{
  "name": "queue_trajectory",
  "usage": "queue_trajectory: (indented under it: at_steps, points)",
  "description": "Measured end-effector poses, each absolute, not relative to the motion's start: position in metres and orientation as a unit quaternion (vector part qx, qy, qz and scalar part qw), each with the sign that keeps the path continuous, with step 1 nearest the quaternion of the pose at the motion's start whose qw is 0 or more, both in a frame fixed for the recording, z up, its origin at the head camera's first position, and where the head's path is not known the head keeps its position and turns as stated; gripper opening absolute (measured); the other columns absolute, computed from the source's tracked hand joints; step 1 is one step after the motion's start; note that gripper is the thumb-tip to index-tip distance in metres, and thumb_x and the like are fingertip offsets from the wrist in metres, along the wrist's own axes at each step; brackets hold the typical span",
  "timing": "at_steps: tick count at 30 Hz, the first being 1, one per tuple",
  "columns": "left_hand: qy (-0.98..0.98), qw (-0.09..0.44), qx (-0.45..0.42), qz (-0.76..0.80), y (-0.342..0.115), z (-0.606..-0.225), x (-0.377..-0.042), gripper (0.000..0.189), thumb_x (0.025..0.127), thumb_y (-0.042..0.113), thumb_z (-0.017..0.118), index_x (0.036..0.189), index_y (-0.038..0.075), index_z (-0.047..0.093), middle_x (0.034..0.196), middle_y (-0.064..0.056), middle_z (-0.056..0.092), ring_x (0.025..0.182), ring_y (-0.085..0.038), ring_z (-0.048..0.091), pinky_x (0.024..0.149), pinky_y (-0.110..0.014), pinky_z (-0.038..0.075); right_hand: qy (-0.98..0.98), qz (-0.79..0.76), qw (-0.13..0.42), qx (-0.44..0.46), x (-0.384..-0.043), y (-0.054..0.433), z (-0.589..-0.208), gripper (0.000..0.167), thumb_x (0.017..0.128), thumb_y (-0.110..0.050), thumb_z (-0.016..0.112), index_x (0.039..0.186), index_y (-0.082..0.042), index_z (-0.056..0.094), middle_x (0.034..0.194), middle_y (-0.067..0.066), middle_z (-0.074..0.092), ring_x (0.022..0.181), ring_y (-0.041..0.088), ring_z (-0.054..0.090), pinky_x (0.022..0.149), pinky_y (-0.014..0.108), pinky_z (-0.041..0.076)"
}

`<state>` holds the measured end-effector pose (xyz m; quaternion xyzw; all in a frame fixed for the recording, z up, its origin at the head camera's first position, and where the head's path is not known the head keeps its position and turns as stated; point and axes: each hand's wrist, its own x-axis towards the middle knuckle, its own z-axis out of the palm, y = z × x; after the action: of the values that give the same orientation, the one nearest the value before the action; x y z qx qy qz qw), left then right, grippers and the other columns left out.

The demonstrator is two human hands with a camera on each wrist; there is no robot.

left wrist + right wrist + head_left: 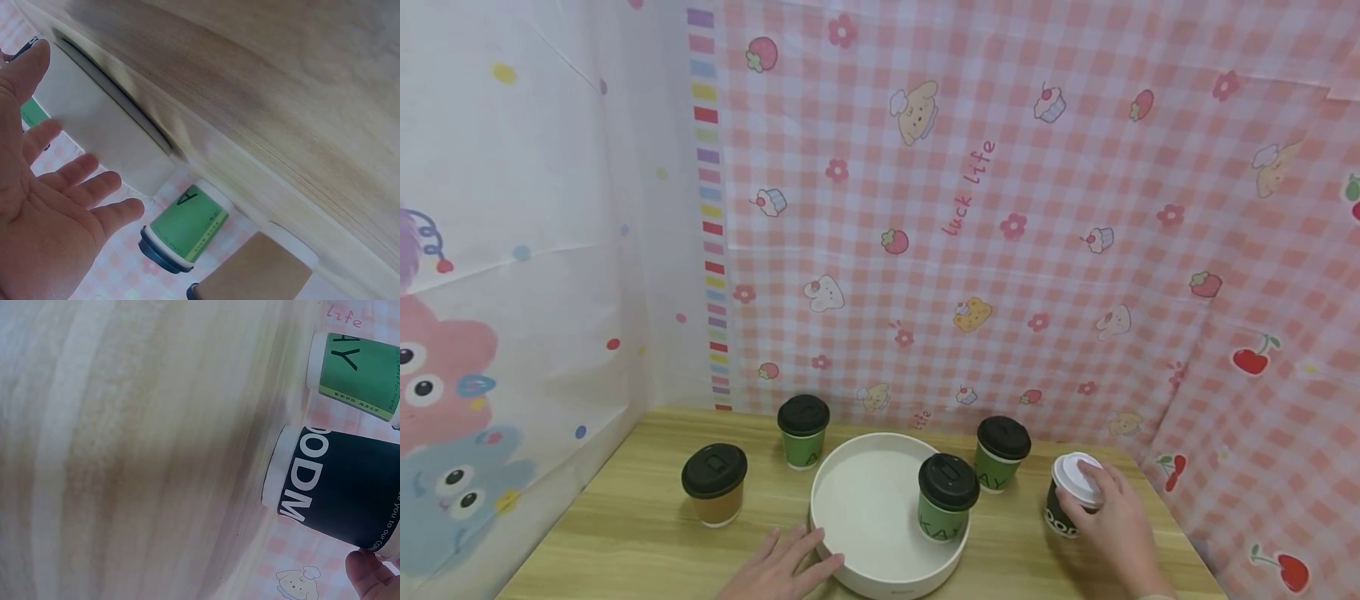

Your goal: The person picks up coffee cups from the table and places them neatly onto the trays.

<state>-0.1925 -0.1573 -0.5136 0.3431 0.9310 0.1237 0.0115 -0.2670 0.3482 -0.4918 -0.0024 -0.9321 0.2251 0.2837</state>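
Note:
My right hand [1116, 525] grips a black paper coffee cup [1057, 510] near its white lid [1070, 472], fingers on the lid and thumb at its near side. The cup stands upright at the table's right. In the right wrist view, fingertips [364, 570] meet the black cup [344, 487] at its lid end. My left hand [782, 571] has its fingers spread, fingertips right at the left rim of a round white tray [865, 517]. Inside this tray, toward its right side, stands a green coffee cup [946, 510] with a black lid.
Behind the tray stand two more green cups with black lids, one at left [802, 444] and one at right [997, 467]. A brown cup [718, 500] with a black lid is farther left. Patterned cloths [970, 275] hang around the wooden table [617, 517].

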Motion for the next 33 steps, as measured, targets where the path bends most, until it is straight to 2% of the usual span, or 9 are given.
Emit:
queue_trajectory:
  at_steps: [7,12,15,24,28,33]
  points:
    - [0.93,0.005,0.347,0.122,-0.158,-0.516,-0.194,0.077,0.097,0.08,0.051,0.158,0.033,0.05,0.161,-0.016,0.051,0.145,-0.048,0.052,0.109,-0.073,0.047,-0.939,0.217,0.267,-0.011,-0.263,0.35,-0.483,0.061,0.088,-0.034,0.086,0.136,-0.002,0.067,0.142,0.037,0.055,0.121,0.06,0.059,0.09,0.07,0.055]
    - [0.93,0.013,0.344,0.127,-0.158,-0.515,-0.193,0.077,0.097,0.079,0.053,0.158,0.032,0.05,0.161,-0.016,0.051,0.145,-0.048,0.051,0.11,-0.073,0.046,-0.928,0.207,0.311,0.009,-0.256,0.352,-0.477,0.058,0.083,-0.03,0.089,0.131,-0.003,0.07,0.135,0.031,0.06,0.112,0.053,0.064,0.081,0.063,0.056]
    - [0.931,0.024,0.341,0.13,-0.157,-0.513,-0.193,0.077,0.097,0.077,0.055,0.159,0.033,0.05,0.162,-0.016,0.05,0.146,-0.048,0.05,0.111,-0.073,0.045,-0.917,0.205,0.34,0.023,-0.251,0.352,-0.474,0.057,0.079,-0.025,0.092,0.128,-0.004,0.072,0.131,0.029,0.063,0.11,0.05,0.065,0.08,0.061,0.055]
    - [0.93,0.032,0.338,0.138,-0.157,-0.512,-0.193,0.077,0.097,0.076,0.057,0.16,0.032,0.049,0.162,-0.018,0.048,0.147,-0.049,0.049,0.112,-0.074,0.045,-0.913,0.193,0.356,0.04,-0.24,0.351,-0.468,0.058,0.075,-0.025,0.093,0.126,-0.006,0.073,0.134,0.031,0.064,0.116,0.058,0.061,0.084,0.071,0.053]
    - [0.931,0.035,0.337,0.139,-0.157,-0.511,-0.192,0.078,0.097,0.075,0.058,0.16,0.031,0.049,0.163,-0.018,0.048,0.148,-0.048,0.049,0.112,-0.074,0.044,-0.909,0.186,0.368,0.054,-0.237,0.348,-0.465,0.058,0.073,-0.024,0.093,0.125,-0.008,0.073,0.133,0.03,0.064,0.11,0.058,0.063,0.081,0.072,0.053]
    - [0.931,0.032,0.337,0.135,-0.157,-0.512,-0.192,0.077,0.097,0.076,0.057,0.16,0.031,0.049,0.162,-0.018,0.048,0.147,-0.048,0.049,0.111,-0.074,0.045,-0.903,0.182,0.382,0.079,-0.233,0.344,-0.462,0.059,0.071,-0.024,0.095,0.123,-0.008,0.074,0.13,0.03,0.065,0.11,0.056,0.063,0.084,0.073,0.053]
